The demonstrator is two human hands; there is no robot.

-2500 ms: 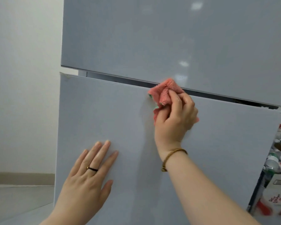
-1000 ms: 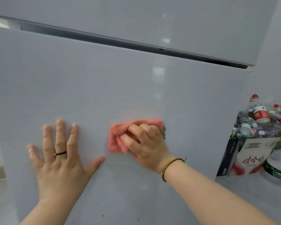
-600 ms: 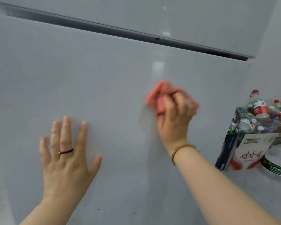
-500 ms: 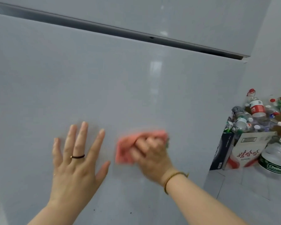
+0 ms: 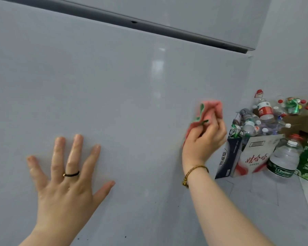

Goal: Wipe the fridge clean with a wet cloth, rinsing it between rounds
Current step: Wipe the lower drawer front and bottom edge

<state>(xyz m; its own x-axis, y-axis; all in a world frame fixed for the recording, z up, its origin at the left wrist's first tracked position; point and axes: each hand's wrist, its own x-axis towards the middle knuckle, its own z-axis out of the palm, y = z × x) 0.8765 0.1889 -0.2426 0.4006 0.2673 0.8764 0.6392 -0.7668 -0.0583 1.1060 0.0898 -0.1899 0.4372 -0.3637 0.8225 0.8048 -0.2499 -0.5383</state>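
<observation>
- The right hand (image 5: 204,139) has its grip clamped on the pink cloth (image 5: 212,109). The fingers are curled round the bunched fabric, and a green-edged fold sticks out above the knuckles.
- Half a second ago the cloth was low on the door, close to the left hand. Now it is up and out near the right edge of the fridge's lower door (image 5: 114,89), so the stroke has swept across to the far side.
- The cloth appears to lie against the door panel, though I cannot tell how firmly it presses.
- The left hand (image 5: 66,185) stays flat on the door with its grip apart and fingers spread. It holds nothing and seems to brace the door.
- This is likely mid-round. The middle band of the door has been covered, while small dark specks (image 5: 125,237) low on the panel still need a pass.
- The cloth is not yet due at the tap, as far as can be judged. No sink is in view.
- The dark seam (image 5: 149,26) between the doors runs above, with the upper door (image 5: 203,13) over it.
- Right of the fridge, on the tiled floor (image 5: 256,196), a cardboard box (image 5: 256,157) holds empty bottles. A large water bottle (image 5: 284,160) stands just beside it.
</observation>
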